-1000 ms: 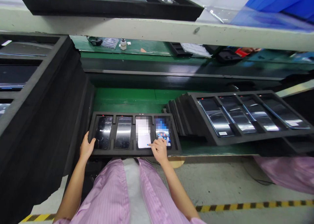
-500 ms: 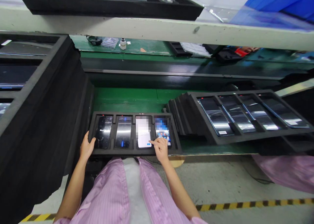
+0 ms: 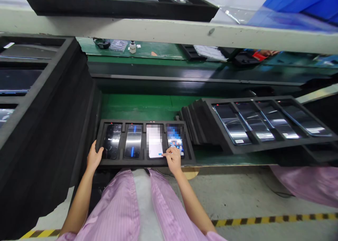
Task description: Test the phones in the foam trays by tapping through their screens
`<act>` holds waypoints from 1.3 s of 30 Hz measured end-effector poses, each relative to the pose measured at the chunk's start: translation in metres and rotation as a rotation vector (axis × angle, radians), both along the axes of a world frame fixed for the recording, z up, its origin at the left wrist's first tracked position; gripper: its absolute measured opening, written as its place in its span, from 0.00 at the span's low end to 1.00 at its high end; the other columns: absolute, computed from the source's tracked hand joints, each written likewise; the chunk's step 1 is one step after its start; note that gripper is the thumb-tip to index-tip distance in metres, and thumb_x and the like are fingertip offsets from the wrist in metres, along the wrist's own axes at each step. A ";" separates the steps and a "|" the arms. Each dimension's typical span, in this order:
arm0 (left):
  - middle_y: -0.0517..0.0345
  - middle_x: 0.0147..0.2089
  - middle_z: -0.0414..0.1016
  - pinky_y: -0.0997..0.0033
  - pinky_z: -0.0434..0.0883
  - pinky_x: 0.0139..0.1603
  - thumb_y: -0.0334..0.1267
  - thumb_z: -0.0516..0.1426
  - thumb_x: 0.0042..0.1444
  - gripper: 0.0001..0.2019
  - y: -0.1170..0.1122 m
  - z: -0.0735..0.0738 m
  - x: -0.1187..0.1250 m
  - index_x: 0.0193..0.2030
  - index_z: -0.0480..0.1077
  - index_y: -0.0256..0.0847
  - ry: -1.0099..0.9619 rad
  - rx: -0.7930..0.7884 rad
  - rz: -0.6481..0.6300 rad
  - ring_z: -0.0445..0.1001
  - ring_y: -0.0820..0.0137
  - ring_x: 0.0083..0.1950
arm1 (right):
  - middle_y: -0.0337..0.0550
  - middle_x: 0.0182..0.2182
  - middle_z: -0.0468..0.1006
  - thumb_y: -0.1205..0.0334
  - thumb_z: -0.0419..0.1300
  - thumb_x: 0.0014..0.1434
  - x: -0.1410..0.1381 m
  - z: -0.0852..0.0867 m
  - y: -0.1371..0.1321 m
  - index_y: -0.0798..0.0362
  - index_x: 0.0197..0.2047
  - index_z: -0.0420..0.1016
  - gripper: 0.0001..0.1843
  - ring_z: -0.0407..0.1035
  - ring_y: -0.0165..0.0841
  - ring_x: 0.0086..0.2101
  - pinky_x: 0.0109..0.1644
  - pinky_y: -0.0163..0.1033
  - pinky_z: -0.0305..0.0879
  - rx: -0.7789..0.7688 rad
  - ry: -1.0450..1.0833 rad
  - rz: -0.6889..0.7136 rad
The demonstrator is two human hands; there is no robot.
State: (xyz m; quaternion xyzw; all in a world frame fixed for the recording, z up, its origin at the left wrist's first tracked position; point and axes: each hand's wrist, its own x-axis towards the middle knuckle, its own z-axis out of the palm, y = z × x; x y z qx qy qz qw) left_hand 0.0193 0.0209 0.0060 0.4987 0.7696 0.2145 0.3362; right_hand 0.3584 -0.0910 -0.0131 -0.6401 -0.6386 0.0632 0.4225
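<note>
A black foam tray (image 3: 144, 163) lies on the green bench in front of me with several phones in its slots. My left hand (image 3: 93, 157) grips the tray's left front corner, thumb beside the dark leftmost phone (image 3: 112, 141). The second phone (image 3: 133, 141) shows a grey screen with a blue line. My right hand (image 3: 173, 160) is curled, its index finger stretched out and touching the lower edge of the white-screen phone (image 3: 154, 141). The hand partly covers the rightmost phone (image 3: 175, 139), which shows app icons.
A tall stack of black foam trays (image 3: 39, 128) stands at my left. A tilted stack of trays (image 3: 264, 142) holding dark phones lies at the right. A shelf (image 3: 169, 31) with another tray runs overhead. Another person's pink sleeve (image 3: 308, 184) shows at the far right.
My right index finger has shifted slightly on the white-screen phone's lower edge, and its screen has changed a little. The second phone now shows a blue line. My left hand has stayed put.
</note>
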 end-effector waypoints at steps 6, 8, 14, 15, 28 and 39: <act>0.45 0.60 0.65 0.60 0.60 0.61 0.37 0.54 0.52 0.28 0.000 -0.003 -0.001 0.61 0.57 0.37 0.003 0.008 0.011 0.63 0.59 0.60 | 0.37 0.22 0.65 0.69 0.48 0.58 -0.001 0.000 0.000 0.48 0.20 0.76 0.21 0.57 0.30 0.29 0.37 0.38 0.49 -0.038 -0.021 -0.027; 0.46 0.59 0.66 0.60 0.60 0.61 0.37 0.54 0.52 0.28 0.000 -0.004 -0.002 0.61 0.58 0.39 0.001 0.027 0.009 0.63 0.59 0.61 | 0.37 0.23 0.66 0.69 0.49 0.57 -0.002 0.001 0.000 0.48 0.20 0.76 0.21 0.57 0.30 0.29 0.37 0.38 0.49 -0.055 -0.050 -0.016; 0.47 0.58 0.67 0.59 0.62 0.60 0.37 0.54 0.52 0.27 0.000 -0.007 -0.004 0.60 0.59 0.39 0.010 0.042 0.005 0.65 0.59 0.59 | 0.37 0.24 0.66 0.69 0.48 0.58 -0.005 0.004 0.001 0.48 0.20 0.76 0.21 0.58 0.30 0.31 0.40 0.40 0.49 -0.071 -0.095 -0.031; 0.47 0.58 0.67 0.59 0.62 0.59 0.37 0.54 0.52 0.27 0.000 -0.007 -0.004 0.60 0.59 0.40 0.014 0.045 0.005 0.66 0.59 0.59 | 0.37 0.24 0.66 0.69 0.48 0.58 -0.005 0.003 0.001 0.47 0.21 0.76 0.21 0.58 0.30 0.31 0.40 0.40 0.50 -0.059 -0.088 -0.038; 0.33 0.49 0.72 0.53 0.68 0.48 0.47 0.47 0.58 0.26 -0.005 0.015 0.005 0.57 0.62 0.29 0.241 -0.110 -0.061 0.72 0.49 0.50 | 0.65 0.42 0.71 0.50 0.38 0.61 0.057 0.022 -0.001 0.67 0.55 0.63 0.32 0.66 0.48 0.40 0.42 0.47 0.56 -0.513 -0.087 -0.809; 0.31 0.53 0.68 0.54 0.66 0.51 0.47 0.44 0.59 0.27 0.000 0.048 0.022 0.56 0.62 0.26 0.283 -0.120 0.060 0.69 0.49 0.53 | 0.66 0.44 0.71 0.42 0.40 0.57 0.055 0.044 0.007 0.63 0.57 0.60 0.36 0.65 0.54 0.45 0.43 0.53 0.58 -0.663 0.002 -0.914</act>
